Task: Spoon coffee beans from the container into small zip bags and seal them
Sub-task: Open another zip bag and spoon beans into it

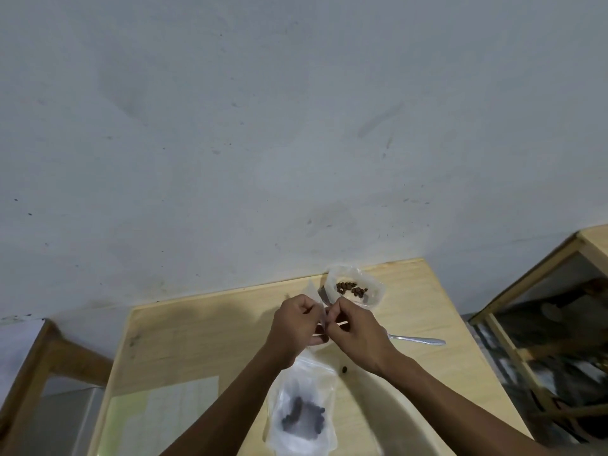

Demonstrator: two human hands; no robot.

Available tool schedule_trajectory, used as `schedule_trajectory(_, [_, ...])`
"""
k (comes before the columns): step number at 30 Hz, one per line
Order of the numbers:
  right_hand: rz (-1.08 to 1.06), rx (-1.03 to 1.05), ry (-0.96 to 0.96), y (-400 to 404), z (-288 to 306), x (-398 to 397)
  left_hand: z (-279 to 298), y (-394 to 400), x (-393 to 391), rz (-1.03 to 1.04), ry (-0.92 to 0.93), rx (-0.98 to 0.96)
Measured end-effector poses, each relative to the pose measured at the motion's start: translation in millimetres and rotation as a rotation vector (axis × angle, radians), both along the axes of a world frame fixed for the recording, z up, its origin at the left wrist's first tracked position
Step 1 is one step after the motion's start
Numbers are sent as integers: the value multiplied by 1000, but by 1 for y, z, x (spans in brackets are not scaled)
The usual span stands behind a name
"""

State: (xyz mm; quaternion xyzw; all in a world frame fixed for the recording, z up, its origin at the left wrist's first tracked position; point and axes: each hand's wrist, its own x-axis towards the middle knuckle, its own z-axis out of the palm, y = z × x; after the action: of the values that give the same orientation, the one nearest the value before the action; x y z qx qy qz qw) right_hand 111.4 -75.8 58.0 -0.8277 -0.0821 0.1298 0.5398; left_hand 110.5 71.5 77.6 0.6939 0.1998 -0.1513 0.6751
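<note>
Small bag (317,302) pinched between both hands above the table (204,337), just near side of the container (355,289) w/ beans; its mouth edge runs L-R betw. the thumbs. Left hand (296,327) & right hand (357,330) together, fingers curled, wrists angled inward. Spoon (418,339) lies right of container, nearer right hand; filled bag (301,413) nearer the person

Desk (204,343): pale wood, smooth, matt, faint grain. Zip bag (301,419): clear thin plastic, crinkled, slightly glossy. Container (371,291): translucent plastic w/ dull sheen. Spoon (419,340): bright metal, polished. Wall (263,126): matt grey paint, scuffed, speckled w/ marks.
</note>
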Motion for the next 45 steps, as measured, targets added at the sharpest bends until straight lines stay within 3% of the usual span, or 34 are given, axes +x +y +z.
schedule_trajectory(5, [16, 66, 93, -3, -11, -5, -9, 9, -3, -40, 38, -81])
schedule_trajectory(10, [16, 80, 169, -8, -15, -3, -16, 19, -5, -120, 18, -31])
schedule_trajectory(16, [53, -249, -66, 0, -13, -4, -18, 12, -8, -180, -35, 45])
schedule_trajectory(23, [-142, -314, 7, 0, -9, 9, -16, 12, -9, -213, -102, 231])
schedule_trajectory(26, [-215, -268, 49, -10, 0, 23, -8, 11, -15, -256, -113, 235])
schedule_trajectory(33, [-44, -148, 106, -8, 16, 24, -8, 18, -4, -242, -217, 486])
schedule_trajectory(38, [14, -124, -11, -13, 18, 23, -13, 20, -5, -242, -276, 508])
schedule_trajectory(45, [-35, 91, 132, -25, 25, 24, -20, 24, -15, -171, -595, 642])
